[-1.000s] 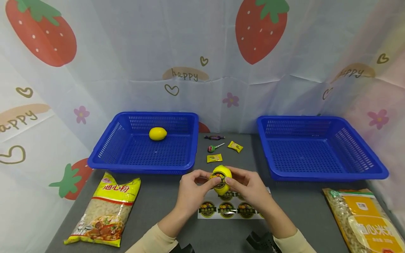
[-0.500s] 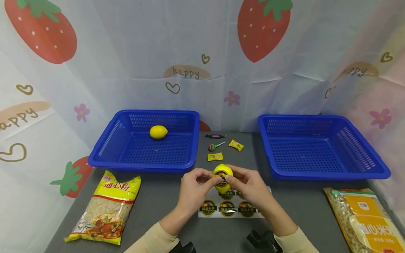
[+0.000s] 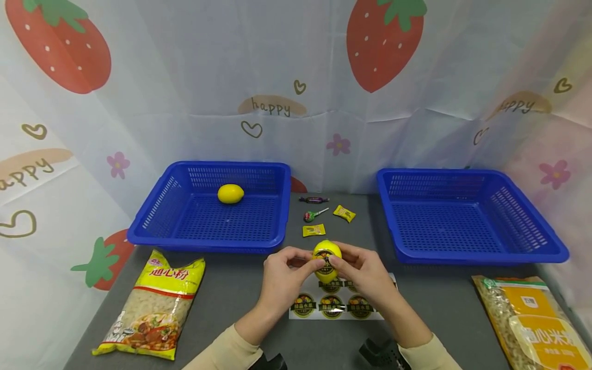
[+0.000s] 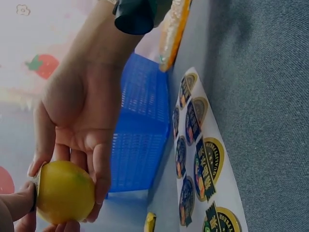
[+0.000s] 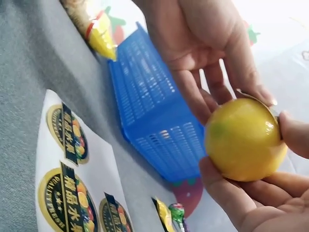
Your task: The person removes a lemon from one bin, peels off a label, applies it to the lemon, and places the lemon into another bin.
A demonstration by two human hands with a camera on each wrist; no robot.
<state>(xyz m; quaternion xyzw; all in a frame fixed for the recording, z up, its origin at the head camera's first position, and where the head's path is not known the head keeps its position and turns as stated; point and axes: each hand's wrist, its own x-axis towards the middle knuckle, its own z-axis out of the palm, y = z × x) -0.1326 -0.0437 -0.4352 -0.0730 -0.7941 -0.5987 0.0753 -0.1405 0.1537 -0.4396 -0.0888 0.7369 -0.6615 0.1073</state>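
Between both hands, above the table, a yellow lemon [image 3: 327, 275] is held up, a round black-and-gold sticker [image 3: 324, 255] on the side facing the head camera. My left hand [image 3: 285, 277] grips it from the left, thumb against the sticker's edge. From the right, my right hand [image 3: 365, 270] grips the same lemon, its thumb also on the sticker. In the left wrist view the lemon [image 4: 67, 193] shows its bare underside, fingers curled around it. Beneath the hands lies a white sheet of the same stickers [image 3: 318, 313], partly covered by them.
A blue basket [image 3: 208, 243] at the left holds another lemon [image 3: 230, 193]; a second blue basket [image 3: 481, 255] stands at the right. Wrapped candies [image 3: 314, 230] and a lollipop [image 3: 310, 216] lie between them. A pasta bag [image 3: 154, 308] is at left, another bag [image 3: 532, 318] at right.
The lemon has shifted very slightly to the right with both hands keeping their grip. The thumbs stay on the sticker; everything else appears still apart from slight head-camera motion.
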